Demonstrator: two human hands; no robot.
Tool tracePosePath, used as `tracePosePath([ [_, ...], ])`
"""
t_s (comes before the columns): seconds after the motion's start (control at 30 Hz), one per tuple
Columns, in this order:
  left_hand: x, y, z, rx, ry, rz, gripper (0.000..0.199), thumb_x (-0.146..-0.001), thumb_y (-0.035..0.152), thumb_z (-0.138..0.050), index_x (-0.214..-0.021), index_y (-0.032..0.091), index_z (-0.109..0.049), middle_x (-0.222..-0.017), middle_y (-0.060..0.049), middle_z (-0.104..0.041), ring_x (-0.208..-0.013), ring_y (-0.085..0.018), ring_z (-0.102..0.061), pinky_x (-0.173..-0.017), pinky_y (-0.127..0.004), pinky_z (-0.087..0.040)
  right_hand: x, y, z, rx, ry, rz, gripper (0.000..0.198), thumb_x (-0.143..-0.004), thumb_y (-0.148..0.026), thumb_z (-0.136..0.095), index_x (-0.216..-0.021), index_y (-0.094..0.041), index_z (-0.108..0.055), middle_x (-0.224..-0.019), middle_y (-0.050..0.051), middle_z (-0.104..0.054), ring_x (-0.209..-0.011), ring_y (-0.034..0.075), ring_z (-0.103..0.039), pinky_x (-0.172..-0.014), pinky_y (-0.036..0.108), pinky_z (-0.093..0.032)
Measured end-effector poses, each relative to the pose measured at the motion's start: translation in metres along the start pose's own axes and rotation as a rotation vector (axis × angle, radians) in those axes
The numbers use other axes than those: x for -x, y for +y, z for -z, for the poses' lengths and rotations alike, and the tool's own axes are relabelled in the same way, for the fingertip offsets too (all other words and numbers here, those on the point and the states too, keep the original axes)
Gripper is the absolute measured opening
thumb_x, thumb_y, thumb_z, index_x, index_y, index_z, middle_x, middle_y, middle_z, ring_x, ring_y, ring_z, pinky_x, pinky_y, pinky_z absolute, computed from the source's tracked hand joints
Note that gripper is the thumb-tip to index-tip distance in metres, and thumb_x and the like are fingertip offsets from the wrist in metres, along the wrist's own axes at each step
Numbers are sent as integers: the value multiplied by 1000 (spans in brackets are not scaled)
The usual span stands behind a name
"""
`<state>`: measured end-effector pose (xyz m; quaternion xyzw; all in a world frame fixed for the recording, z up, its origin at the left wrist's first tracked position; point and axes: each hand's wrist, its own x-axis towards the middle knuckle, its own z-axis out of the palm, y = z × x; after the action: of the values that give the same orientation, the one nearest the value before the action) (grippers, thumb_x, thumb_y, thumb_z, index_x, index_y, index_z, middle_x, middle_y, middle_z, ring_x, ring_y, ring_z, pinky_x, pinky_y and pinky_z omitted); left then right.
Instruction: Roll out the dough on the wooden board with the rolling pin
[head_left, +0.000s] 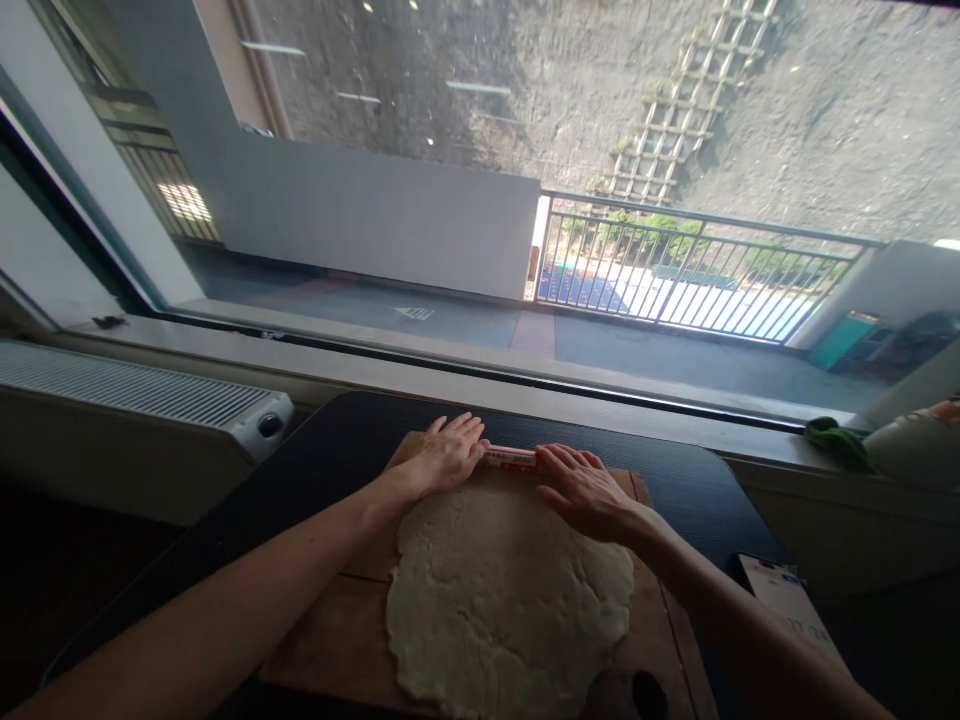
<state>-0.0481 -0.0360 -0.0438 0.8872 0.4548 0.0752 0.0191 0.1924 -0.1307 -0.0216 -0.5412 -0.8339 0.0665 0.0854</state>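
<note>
A large, flat, uneven sheet of dough lies on a wooden board. Across the dough's far edge rests a slim white stick with red and pink print, its ends covered by my hands. My left hand lies over the left end, fingers stretched out. Over the right end is my right hand, palm down, with its fingers extended and the thumb apart over the dough. The undersides of both hands are hidden.
The board sits on a dark table against a window sill. A phone lies by my right forearm. A radiator stands at left. On the sill at right are a green cloth and a pale rounded container.
</note>
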Motion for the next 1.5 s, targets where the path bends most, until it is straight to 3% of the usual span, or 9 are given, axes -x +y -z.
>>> tracePosePath([
  [0.23, -33, 6, 8, -8, -72, 121, 51, -94, 44, -21, -135, 21, -44, -145, -11, -40, -137, -24, -30, -109, -51, -21, -32, 4, 4, 39, -42, -250, 49, -94, -53, -31, -128, -22, -48, -133, 10, -51, -126, 25, -40, -99, 43, -31],
  [0.4, 18, 5, 5, 18, -12, -24, 56, -94, 46, -22, -140, 17, -37, -149, -10, -35, -139, -22, -25, -113, -43, -16, 17, -5, -5, 25, 66, -5, 46, -94, -39, -35, -138, -24, -38, -142, 6, -43, -131, 21, -35, -106, 41, -25],
  [0.57, 47, 2, 23, 21, -8, -214, 45, -87, 31, -40, -130, 22, -49, -127, -7, -58, -116, -22, -51, -105, -38, -31, 41, 9, -1, -66, 117, 87, 47, -91, -17, -35, -136, -28, -43, -135, 2, -52, -119, 17, -48, -98, 32, -37],
  [0.73, 0, 11, 29, 42, -2, -183, 41, -84, 30, -43, -123, 25, -55, -119, -5, -61, -112, -21, -54, -97, -32, -40, 23, 40, 11, -53, 221, -16, 38, -88, -14, -41, -120, -24, -57, -113, 4, -64, -104, 18, -55, -86, 29, -42],
  [0.87, -37, 21, 17, 43, -106, -124, 48, -86, 39, -39, -128, 20, -53, -135, -9, -53, -125, -23, -45, -103, -36, -34, 13, 49, 10, 1, 117, -117, 27, -90, -22, -43, -109, -21, -62, -98, 5, -66, -91, 19, -58, -80, 29, -42],
  [1.0, -27, 21, 8, 43, -100, -116, 51, -91, 38, -28, -136, 20, -44, -144, -8, -42, -134, -21, -34, -110, -41, -25, 26, 37, -1, 7, 131, -212, 39, -91, -25, -40, -129, -21, -49, -122, 8, -59, -111, 22, -52, -92, 33, -36],
  [1.17, 13, 16, 9, 47, -56, -224, 51, -94, 35, -23, -143, 23, -32, -149, -3, -35, -137, -18, -30, -113, -44, -17, 57, 18, -6, 16, 181, -77, 45, -94, -25, -34, -139, -27, -38, -137, 4, -47, -123, 18, -42, -103, 33, -27],
  [1.4, -18, 31, 15, -15, -147, -87, 54, -94, 38, -22, -141, 16, -36, -147, -11, -37, -136, -21, -31, -112, -45, -20, 35, 23, -5, 65, 128, -231, 43, -96, -33, -32, -136, -20, -41, -134, 9, -49, -124, 21, -42, -102, 37, -31],
  [1.5, 0, 31, 17, -16, -108, -155, 54, -94, 38, -21, -141, 15, -34, -148, -10, -35, -137, -22, -30, -111, -45, -19, 50, 11, -7, 58, 161, -126, 45, -94, -26, -34, -139, -22, -38, -136, 7, -48, -125, 20, -40, -104, 36, -29],
])
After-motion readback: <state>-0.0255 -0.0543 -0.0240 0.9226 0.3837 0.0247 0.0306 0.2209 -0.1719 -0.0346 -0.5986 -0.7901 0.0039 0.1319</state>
